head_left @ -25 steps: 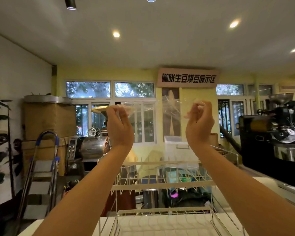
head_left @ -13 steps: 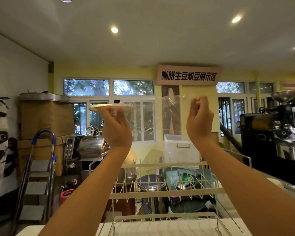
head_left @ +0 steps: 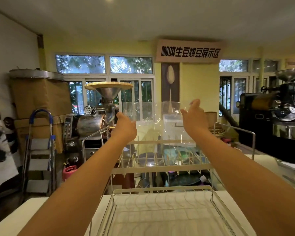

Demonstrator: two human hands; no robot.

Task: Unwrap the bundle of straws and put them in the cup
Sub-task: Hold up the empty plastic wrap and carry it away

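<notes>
Clear plastic wrap (head_left: 157,123) hangs stretched between two raised hands at about 12 o'clock of the view, above the far end of a white wire dish rack (head_left: 162,169). Its long axis runs side to side, left hand to right hand, with the sheet face-on to the camera and its loose lower edge drooping toward the rack.

At about 11 o'clock, the left hand (head_left: 125,127) seems to grip the wrap's left edge, fingers curled away from the camera so the pinch itself is hidden. At about 1 o'clock, the right hand (head_left: 194,116) has its fingers spread and mostly straight; the wrap's right edge meets it, but whether it pinches the film or merely touches it cannot be told.

Neither straws nor cup show anywhere in this view, so the bundle's whereabouts are unknown.

Judged from here, the likely trouble is the film clinging to the fingers or drifting down into the rack's wires if that loose right-hand contact gives way. The head is also tilted up, away from any work surface.
</notes>
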